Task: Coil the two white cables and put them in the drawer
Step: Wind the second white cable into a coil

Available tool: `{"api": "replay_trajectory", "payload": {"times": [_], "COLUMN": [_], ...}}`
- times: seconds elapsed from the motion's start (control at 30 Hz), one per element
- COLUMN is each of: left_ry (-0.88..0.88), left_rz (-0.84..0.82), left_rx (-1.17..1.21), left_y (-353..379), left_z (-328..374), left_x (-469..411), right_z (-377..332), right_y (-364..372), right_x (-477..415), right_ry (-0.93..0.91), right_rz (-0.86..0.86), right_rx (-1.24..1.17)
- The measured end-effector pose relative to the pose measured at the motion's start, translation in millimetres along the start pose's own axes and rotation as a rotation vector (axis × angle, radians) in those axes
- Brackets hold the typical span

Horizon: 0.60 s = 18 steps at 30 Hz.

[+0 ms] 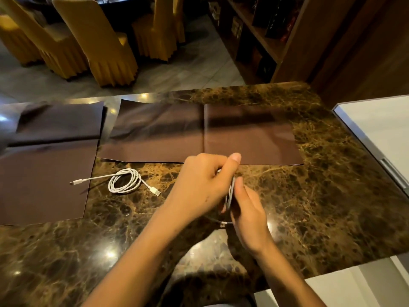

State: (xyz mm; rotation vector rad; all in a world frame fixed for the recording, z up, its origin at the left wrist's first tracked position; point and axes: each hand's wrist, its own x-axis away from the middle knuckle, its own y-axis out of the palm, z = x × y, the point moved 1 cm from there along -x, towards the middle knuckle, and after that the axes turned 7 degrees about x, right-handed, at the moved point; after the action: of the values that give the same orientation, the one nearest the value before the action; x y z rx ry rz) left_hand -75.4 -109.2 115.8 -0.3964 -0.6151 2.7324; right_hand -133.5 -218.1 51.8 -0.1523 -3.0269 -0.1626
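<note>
— Where are the two cables?

— One thin white cable, wound into edge-on loops (229, 193), sits between both hands above the glossy brown-and-gold marbled stone desk (332, 196). The left hand (199, 180) is curled around the loops from the left, thumb raised at the top. The right hand (247, 216) pinches the near side of the same bundle with its fingers. A short tail with a white plug hangs below the hands, close to the desk; blur hides whether it touches.

— And the second?

— The other white round-sheathed cable, coiled into a flat ring (125, 181), lies on the desk well to the left of the left hand, untouched. Its two plug ends stick out: one reaches left onto a smooth dark brown rectangular mat (39, 185), the other points toward the hands.

— What else is on the desk?

— A wider dark brown mat with a centre crease (199, 134) lies just beyond the hands, and a folded dark brown cloth (62, 122) sits at the far left. At the right edge there is a pale white surface with a metallic rim (365, 138).

— Beyond the desk?

— Chairs in pleated mustard-yellow covers (99, 45) stand on a polished tiled floor, beside a dark wooden shelf unit (261, 36).
</note>
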Motion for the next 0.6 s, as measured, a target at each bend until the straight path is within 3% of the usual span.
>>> {"api": "replay_trajectory", "payload": {"times": [0.13, 0.23, 0.43, 0.6], "left_ry": [-0.060, -0.085, -0.077, -0.042], "left_rz": [-0.068, -0.111, 0.046, 0.104], "left_rx": [0.079, 0.302, 0.498, 0.524], "left_y": [3.2, 13.2, 28.4, 32.6], "left_z": [-8.5, -13.1, -12.5, -14.5], "left_x": [-16.2, -15.0, 1.1, 8.8], "right_z": [-8.5, -20.9, -47.0, -65.0], "right_y": [7.0, 10.0, 7.6, -2.4], "right_x": [17.5, 24.7, 29.2, 25.0], "right_ry": [-0.034, -0.066, -0.075, -0.027], "right_rz": [-0.043, -0.071, -0.196, -0.231], "right_rx": [-0.019, -0.153, -0.510, -0.560]}}
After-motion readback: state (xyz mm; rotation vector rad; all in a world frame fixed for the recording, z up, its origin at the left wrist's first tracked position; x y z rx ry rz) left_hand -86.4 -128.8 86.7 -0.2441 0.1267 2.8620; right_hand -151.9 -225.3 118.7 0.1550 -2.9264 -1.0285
